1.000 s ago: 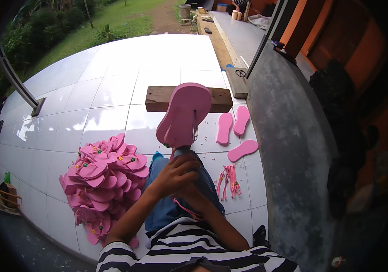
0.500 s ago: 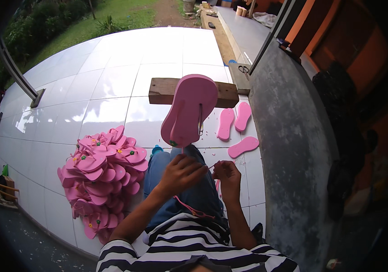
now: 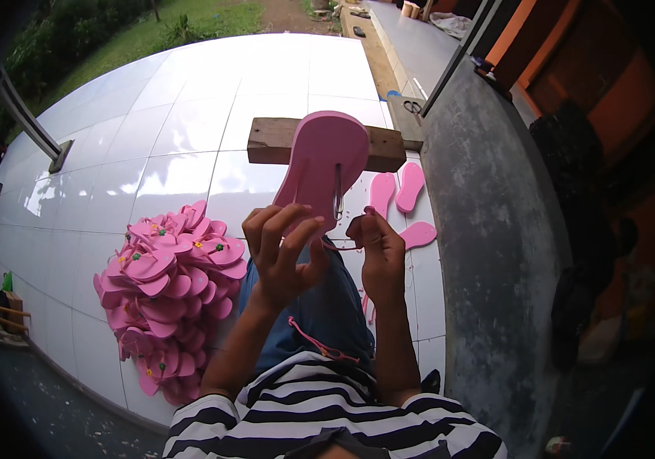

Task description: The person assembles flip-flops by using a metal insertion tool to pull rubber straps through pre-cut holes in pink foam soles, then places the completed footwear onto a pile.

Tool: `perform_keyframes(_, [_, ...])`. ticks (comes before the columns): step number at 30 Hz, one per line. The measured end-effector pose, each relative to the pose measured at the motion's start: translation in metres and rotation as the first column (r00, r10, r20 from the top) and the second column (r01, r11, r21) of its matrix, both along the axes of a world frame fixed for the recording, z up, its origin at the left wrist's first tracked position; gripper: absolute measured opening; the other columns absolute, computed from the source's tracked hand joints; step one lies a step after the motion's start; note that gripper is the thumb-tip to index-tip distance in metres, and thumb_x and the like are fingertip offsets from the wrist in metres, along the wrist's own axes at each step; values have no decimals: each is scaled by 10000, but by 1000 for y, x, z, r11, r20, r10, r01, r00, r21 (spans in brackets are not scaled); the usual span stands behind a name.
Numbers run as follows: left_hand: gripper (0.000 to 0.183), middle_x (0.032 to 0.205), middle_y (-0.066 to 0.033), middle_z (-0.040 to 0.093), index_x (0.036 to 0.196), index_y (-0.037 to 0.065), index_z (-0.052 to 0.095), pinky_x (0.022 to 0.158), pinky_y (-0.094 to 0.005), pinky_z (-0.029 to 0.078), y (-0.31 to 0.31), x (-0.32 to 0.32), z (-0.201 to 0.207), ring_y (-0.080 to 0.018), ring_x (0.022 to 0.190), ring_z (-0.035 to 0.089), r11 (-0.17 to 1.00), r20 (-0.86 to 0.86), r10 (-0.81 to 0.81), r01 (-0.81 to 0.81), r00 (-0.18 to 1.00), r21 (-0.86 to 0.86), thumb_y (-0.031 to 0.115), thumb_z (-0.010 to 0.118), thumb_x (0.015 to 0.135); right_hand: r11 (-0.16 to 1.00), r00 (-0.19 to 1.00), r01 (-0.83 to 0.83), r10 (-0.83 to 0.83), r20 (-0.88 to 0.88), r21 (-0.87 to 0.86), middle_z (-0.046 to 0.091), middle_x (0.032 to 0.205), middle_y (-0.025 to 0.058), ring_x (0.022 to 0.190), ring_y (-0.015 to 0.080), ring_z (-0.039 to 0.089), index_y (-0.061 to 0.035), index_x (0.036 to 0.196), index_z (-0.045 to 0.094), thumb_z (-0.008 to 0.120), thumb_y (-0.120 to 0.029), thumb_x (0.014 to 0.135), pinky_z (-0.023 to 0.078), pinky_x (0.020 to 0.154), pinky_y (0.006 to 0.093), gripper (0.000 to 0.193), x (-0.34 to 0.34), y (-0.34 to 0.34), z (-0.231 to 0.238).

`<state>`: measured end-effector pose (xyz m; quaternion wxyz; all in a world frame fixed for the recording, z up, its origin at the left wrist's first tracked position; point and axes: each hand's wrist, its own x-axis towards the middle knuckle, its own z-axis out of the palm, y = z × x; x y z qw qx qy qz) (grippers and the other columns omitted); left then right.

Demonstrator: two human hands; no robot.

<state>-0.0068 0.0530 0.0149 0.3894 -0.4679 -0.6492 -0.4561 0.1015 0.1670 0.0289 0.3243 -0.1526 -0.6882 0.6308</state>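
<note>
In front of me a pink flip-flop sole (image 3: 327,153) leans against a wooden block. A thin looped metal tool (image 3: 338,191) lies along its right side. My left hand (image 3: 277,256) has its bent fingers on the sole's near end, with the thumb lower down. A thin pink strap (image 3: 342,247) stretches from beside that end to my right hand (image 3: 381,249), whose thumb and fingertips pinch it. The small green ornament on the sole is hidden behind my left hand. Another pink strap (image 3: 312,340) lies on my lap.
A big heap of pink flip-flops (image 3: 167,298) stands on the white tiles at left. The wooden block (image 3: 270,140) lies ahead. Several loose pink soles (image 3: 411,187) lie at right, beside a grey ledge (image 3: 488,229). Scissors (image 3: 412,106) rest farther off.
My left hand has moved up from below the sole onto its near end, its fingers spreading. The right hand has risen, with the strap pulled out beside the sole.
</note>
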Motion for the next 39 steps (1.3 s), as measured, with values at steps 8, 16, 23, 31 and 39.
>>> perform_keyframes(8, [462,1175,-162,591,1225,27,550,886,-437,478,37,-64,64,-345,1077,569,966,298,-122,182,947,-185,149,727,816,829,834,-532,480,-272,-170,451,747,12,712,123,407,-26,803,495,412,-395,1053,352,685,287,454,-20,24,-13])
perform_keyframes(16, [341,1079,-113,636,1034,47,598,809,-433,525,41,-53,64,-326,1002,615,975,177,-172,193,969,-111,153,783,769,754,747,-643,579,-326,-134,415,702,-9,662,99,362,-26,781,510,447,-344,1050,300,626,276,422,-30,30,-22])
perform_keyframes(23, [344,920,-155,698,1070,43,597,665,-363,559,44,-52,56,-299,813,711,955,240,-264,288,934,-70,131,789,799,647,717,-695,587,-377,-314,401,625,-17,566,86,335,-43,740,522,496,-305,1030,260,544,276,392,-36,36,-43])
perform_keyframes(31, [259,876,-163,710,1093,19,553,639,-303,549,42,-51,54,-200,813,718,910,597,-350,412,722,35,131,690,903,538,652,-756,567,-504,-372,399,609,-14,530,90,337,-49,785,521,482,-312,1037,286,518,292,367,-54,52,-45])
perform_keyframes(39, [223,879,-106,683,1096,-1,538,677,-243,514,35,-29,35,-100,814,645,782,652,-618,434,440,447,158,624,965,986,987,60,-35,-159,154,545,943,22,892,108,557,-47,1235,494,585,-359,988,477,771,287,408,-24,16,-9])
